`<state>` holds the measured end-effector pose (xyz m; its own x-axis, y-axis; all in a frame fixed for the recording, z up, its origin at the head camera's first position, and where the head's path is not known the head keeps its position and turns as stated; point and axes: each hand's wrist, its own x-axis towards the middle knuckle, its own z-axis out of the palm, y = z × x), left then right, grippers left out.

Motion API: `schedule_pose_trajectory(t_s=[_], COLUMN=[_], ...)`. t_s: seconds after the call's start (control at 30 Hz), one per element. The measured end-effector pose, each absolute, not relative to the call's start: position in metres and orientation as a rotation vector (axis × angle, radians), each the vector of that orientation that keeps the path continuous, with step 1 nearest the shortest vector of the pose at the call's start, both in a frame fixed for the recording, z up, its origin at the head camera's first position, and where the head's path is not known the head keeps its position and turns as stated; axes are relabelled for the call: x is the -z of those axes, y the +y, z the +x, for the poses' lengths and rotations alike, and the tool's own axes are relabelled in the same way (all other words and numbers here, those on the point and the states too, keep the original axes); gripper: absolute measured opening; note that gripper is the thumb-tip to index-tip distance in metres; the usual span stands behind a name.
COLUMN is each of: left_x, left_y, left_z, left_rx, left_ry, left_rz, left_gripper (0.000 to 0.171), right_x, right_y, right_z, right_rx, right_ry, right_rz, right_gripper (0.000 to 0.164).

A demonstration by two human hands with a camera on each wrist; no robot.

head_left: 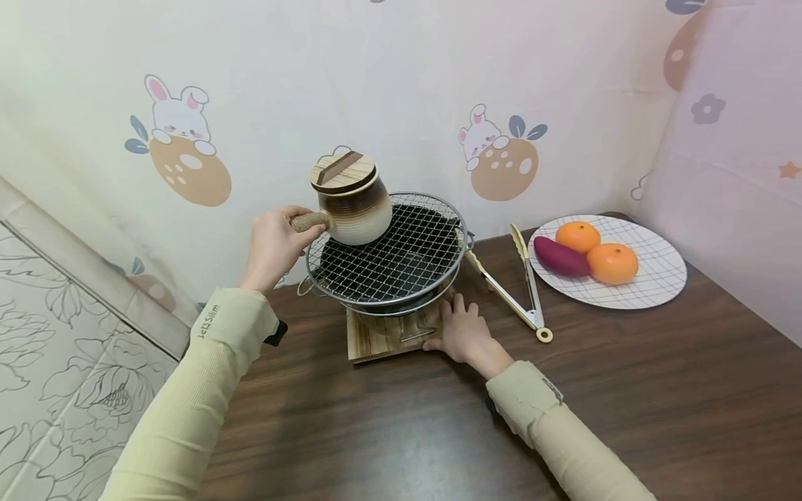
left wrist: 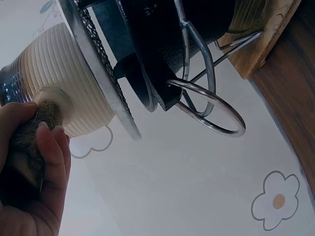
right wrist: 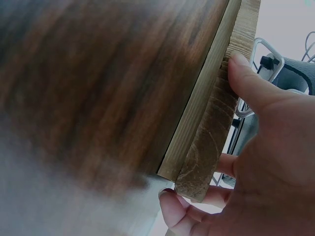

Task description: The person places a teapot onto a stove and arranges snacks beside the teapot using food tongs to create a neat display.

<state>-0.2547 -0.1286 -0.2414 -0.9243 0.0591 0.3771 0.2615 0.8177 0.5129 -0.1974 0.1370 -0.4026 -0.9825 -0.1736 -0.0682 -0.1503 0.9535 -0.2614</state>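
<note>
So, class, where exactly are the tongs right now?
In the head view, the tongs lie right of centre on the dark table, between the grill and the white plate.

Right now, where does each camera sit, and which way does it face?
Head: on the person's head, facing forward and down at the lidded pot, the grill and the table; left hand, right hand and sleeves show.
Left wrist: on that wrist, facing the pot's handle and the grill's side; the left hand shows.
Right wrist: on that wrist, facing the edge of the wooden board and the table; the right hand shows.
Shared: head and left wrist both show the handle.
</note>
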Motion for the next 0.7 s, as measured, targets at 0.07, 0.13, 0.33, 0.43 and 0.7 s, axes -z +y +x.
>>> schedule_pose_trajectory(t_s=[0.07, 0.13, 0.33, 0.43, 0.7], left_x=[0.241, 0.242, 0.243, 0.243, 0.242], left_y=[-0.128, -0.128, -0.127, -0.127, -0.132], left_z=[-0.255, -0.256, -0.258, -0.259, -0.267], left_rx=[0.815, 0.792, 0.756, 0.769, 0.807], left_ry=[-2.658, -2.660, -2.664, -2.663, -2.666], left_rz=[-0.243, -0.244, -0.257, -0.261, -0.369], left_gripper=[0.032, 0.032, 0.033, 0.032, 0.032], right_x=[0.403, 0.403, 0.403, 0.403, 0.404], right_y=[0.136, 0.136, 0.135, 0.135, 0.136], right_z=[-0.198, -0.198, -0.198, -0.198, -0.197], right_rx=[0.390, 0.390, 0.397, 0.394, 0.367], right_ry=[3.015, 3.017, 3.023, 3.023, 3.036], right_rz=[-0.252, -0.253, -0.254, -0.253, -0.261], right_gripper=[0.094, 0.094, 0.093, 0.093, 0.092])
